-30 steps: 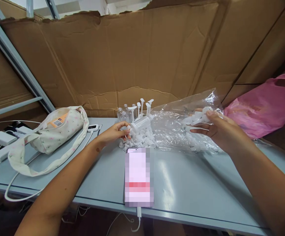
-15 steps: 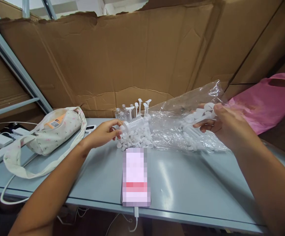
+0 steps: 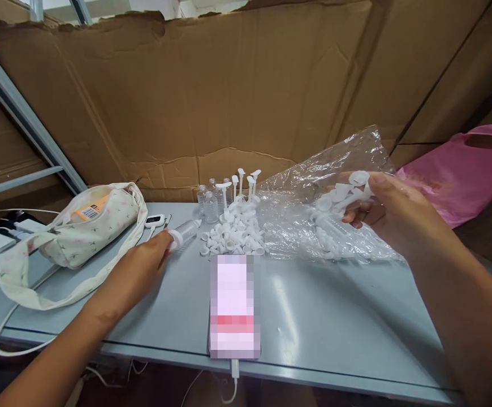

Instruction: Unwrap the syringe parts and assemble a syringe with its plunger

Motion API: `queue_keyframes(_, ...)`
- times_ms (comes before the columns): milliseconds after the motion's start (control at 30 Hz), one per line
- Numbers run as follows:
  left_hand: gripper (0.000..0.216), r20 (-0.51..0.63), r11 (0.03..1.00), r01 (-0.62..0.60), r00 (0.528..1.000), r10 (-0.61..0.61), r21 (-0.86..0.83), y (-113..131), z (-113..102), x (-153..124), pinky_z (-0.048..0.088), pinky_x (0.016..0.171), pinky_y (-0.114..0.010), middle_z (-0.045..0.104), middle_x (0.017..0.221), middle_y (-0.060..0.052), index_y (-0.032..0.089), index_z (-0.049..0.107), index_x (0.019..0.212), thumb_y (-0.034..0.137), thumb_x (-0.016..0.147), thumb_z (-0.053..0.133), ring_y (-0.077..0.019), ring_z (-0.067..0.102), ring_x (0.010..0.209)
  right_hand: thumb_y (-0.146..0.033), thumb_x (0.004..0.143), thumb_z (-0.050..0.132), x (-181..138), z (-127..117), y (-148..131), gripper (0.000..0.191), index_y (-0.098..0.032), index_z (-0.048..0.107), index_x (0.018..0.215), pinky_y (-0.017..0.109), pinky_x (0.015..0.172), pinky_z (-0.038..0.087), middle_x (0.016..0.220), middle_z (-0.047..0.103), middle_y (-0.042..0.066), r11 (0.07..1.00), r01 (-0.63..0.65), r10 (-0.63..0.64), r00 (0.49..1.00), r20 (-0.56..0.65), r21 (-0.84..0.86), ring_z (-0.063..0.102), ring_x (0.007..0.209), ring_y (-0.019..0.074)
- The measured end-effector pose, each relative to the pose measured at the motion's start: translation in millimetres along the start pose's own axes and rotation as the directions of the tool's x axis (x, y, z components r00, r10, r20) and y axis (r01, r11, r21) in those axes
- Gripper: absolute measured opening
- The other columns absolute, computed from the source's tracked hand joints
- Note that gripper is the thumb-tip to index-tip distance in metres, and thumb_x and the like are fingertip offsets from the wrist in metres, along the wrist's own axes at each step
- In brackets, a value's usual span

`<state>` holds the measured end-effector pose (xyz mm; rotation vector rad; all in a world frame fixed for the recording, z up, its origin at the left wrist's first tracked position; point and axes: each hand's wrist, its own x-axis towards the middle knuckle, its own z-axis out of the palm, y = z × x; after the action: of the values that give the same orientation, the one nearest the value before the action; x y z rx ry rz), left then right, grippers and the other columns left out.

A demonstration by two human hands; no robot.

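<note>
A tall sheet of brown cardboard (image 3: pixel 229 90) is stood behind a grey table (image 3: pixel 326 316); at the far right, a pink bag (image 3: pixel 453 175) with a cut-out handle is seen; to its left, a clear plastic bag (image 3: pixel 286 217) is spread on the table, with its upper edge raised; at the left, a floral pouch (image 3: pixel 82 240) with a wide strap is laid; at the table's near edge, a phone (image 3: pixel 231 299) is placed, its screen obscured by blocks, with a white cable (image 3: pixel 234 370) plugged into its lower end; the right hand (image 3: pixel 384 206) is held over the clear bag's right part, with a cluster of white pieces (image 3: pixel 348 195) gripped between thumb and curled fingers; whether the fingers are inside the bag cannot be told; by the left hand (image 3: pixel 146 268), left of centre, a clear ribbed tube (image 3: pixel 186 233) is pinched at its white flanged end, thumb and fingers closed, its narrow tip pointed toward the cardboard; just right of the tube, small white parts (image 3: pixel 237 232) are heaped beyond the phone; behind the heap's left side, clear bottles (image 3: pixel 210 209) are stood upright; at its back, white stemmed pieces (image 3: pixel 241 183) are held upright.
</note>
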<state>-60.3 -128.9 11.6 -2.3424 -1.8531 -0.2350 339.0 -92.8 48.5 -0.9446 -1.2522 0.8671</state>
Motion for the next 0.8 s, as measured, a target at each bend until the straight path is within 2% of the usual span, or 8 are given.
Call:
queue_keyframes(167,0.040,0.034,0.963,-0.013,0.999,0.004,0.270,16,8,1,0.051,0.067,-0.038,0.050,0.136,-0.021,0.013,0.052,0.113,0.002,0.085,0.026,-0.0307,0.067,0.093,-0.059,0.065,0.072,-2,2,-3,0.048,-0.021,0.066,0.093,0.021,0.033,0.040,0.079,0.073,0.006,0.999,-0.005,0.005,1.000,0.005,0.032,0.058,0.040,0.0123)
queue_keyframes(267,0.058,0.051,0.912,0.002,0.998,-0.025,0.410,25,8,3,0.053,0.065,-0.038,0.043,0.142,-0.023,0.016,0.045,0.132,-0.003,0.081,0.027,-0.0294,0.068,0.087,-0.061,0.068,0.069,-3,0,-3,0.048,-0.021,0.067,0.095,0.022,0.034,0.041,0.082,0.073,0.006,0.999,-0.028,0.027,0.999,0.036,0.035,0.059,0.042,0.0124)
queue_keyframes(400,0.074,0.126,0.896,-0.031,0.992,-0.029,0.443,29,11,9,0.053,0.071,-0.038,0.038,0.145,-0.022,0.026,0.030,0.145,-0.007,0.079,0.028,-0.0286,0.067,0.091,-0.062,0.071,0.065,-3,-4,-2,0.049,-0.022,0.067,0.099,0.023,0.035,0.041,0.086,0.074,0.007,0.998,-0.051,0.049,0.998,0.044,0.039,0.058,0.043,0.0124)
queue_keyframes(533,0.061,0.046,0.926,-0.034,0.999,0.018,0.376,32,16,16,0.050,0.078,-0.045,0.039,0.144,-0.023,0.019,0.042,0.139,-0.002,0.084,0.028,-0.0342,0.059,0.106,-0.064,0.069,0.066,-4,-5,-2,0.053,-0.023,0.067,0.102,0.023,0.036,0.041,0.087,0.073,0.007,0.998,-0.050,0.048,0.997,0.057,0.026,0.059,0.045,0.0133)
queue_keyframes(600,0.054,-0.016,0.968,-0.089,0.995,0.095,0.235,37,18,22,0.046,0.087,-0.048,0.047,0.137,-0.022,0.015,0.048,0.134,0.001,0.086,0.029,-0.0343,0.055,0.111,-0.063,0.067,0.068,-4,-4,-3,0.054,-0.024,0.067,0.104,0.023,0.037,0.042,0.089,0.073,0.006,0.998,-0.053,0.051,0.995,0.085,0.026,0.060,0.046,0.0134)
queue_keyframes(667,0.045,-0.045,0.977,-0.205,0.978,0.202,-0.055,46,20,32,0.041,0.096,-0.048,0.055,0.129,-0.017,0.015,0.050,0.131,0.009,0.089,0.035,-0.0316,0.052,0.115,-0.058,0.068,0.071,-5,-3,-4,0.051,-0.026,0.066,0.106,0.023,0.039,0.043,0.091,0.073,0.006,0.998,-0.056,0.053,0.994,0.101,0.029,0.061,0.047,0.0127)
queue_keyframes(733,0.042,-0.048,0.856,-0.256,0.964,0.263,-0.449,56,22,46,0.037,0.102,-0.044,0.056,0.130,-0.013,0.020,0.049,0.132,0.024,0.091,0.044,-0.0276,0.051,0.117,-0.055,0.068,0.072,-6,-1,-4,0.048,-0.026,0.067,0.106,0.023,0.039,0.043,0.093,0.073,0.006,0.998,-0.057,0.054,0.994,0.098,0.027,0.060,0.047,0.0121)
queue_keyframes(800,0.045,0.068,0.611,-0.093,0.970,0.235,-0.786,67,25,64,0.043,0.095,-0.040,0.057,0.129,-0.012,0.022,0.049,0.131,0.034,0.088,0.052,-0.0254,0.056,0.110,-0.056,0.066,0.073,-7,1,-4,0.049,-0.025,0.068,0.104,0.023,0.039,0.044,0.091,0.073,0.006,0.998,-0.052,0.049,0.995,0.088,0.025,0.059,0.047,0.0123)
